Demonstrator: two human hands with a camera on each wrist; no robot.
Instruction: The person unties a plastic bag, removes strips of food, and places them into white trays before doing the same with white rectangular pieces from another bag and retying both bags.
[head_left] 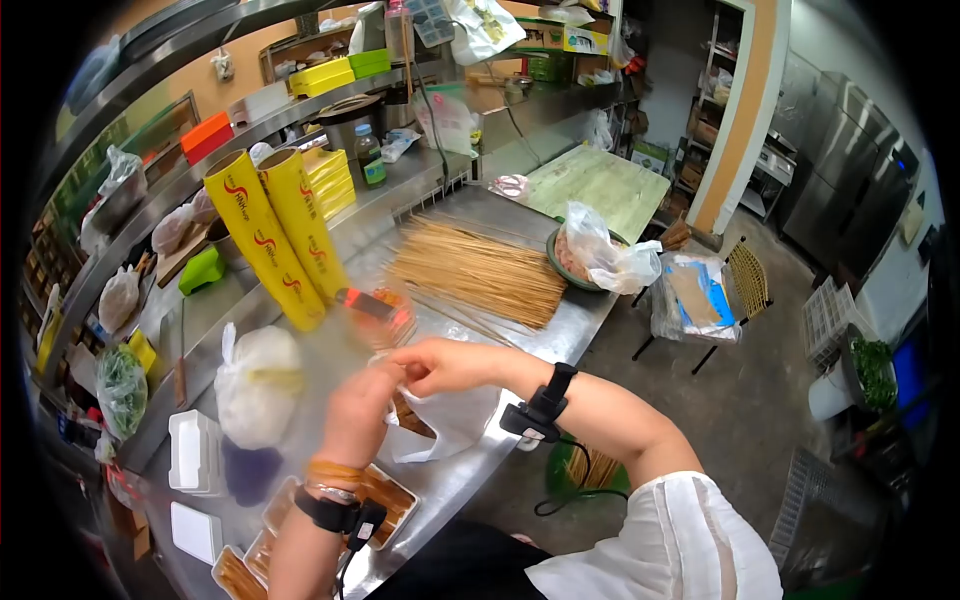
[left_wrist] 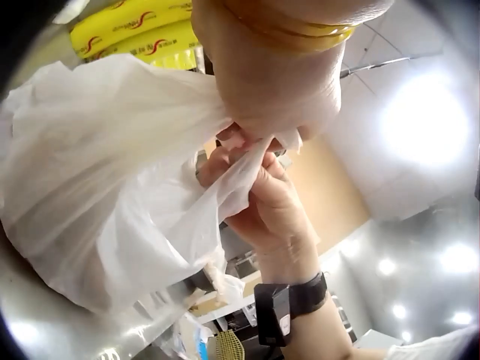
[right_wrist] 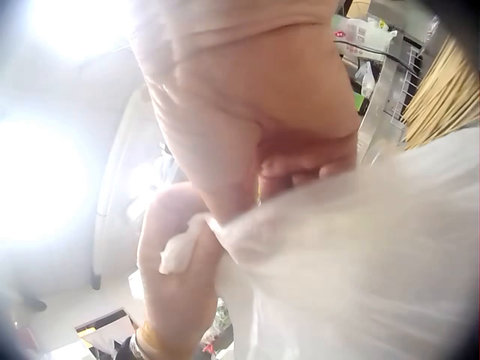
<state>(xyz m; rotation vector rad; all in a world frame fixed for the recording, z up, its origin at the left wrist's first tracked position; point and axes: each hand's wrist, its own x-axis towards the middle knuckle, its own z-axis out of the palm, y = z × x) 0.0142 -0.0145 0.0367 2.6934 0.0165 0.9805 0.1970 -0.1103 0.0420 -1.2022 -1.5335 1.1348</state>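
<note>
Left hand [head_left: 358,405] and right hand [head_left: 440,364], close together, pinch the gathered top of a white plastic bag [head_left: 458,422] (wooden skewers [head_left: 480,272] lie just beyond).

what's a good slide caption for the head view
Left grip and right grip hold a white bag at a counter, thin sticks spread beyond it.

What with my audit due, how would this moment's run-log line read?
left hand: pinches white bag; right hand: pinches white bag; sticks: on counter
</note>
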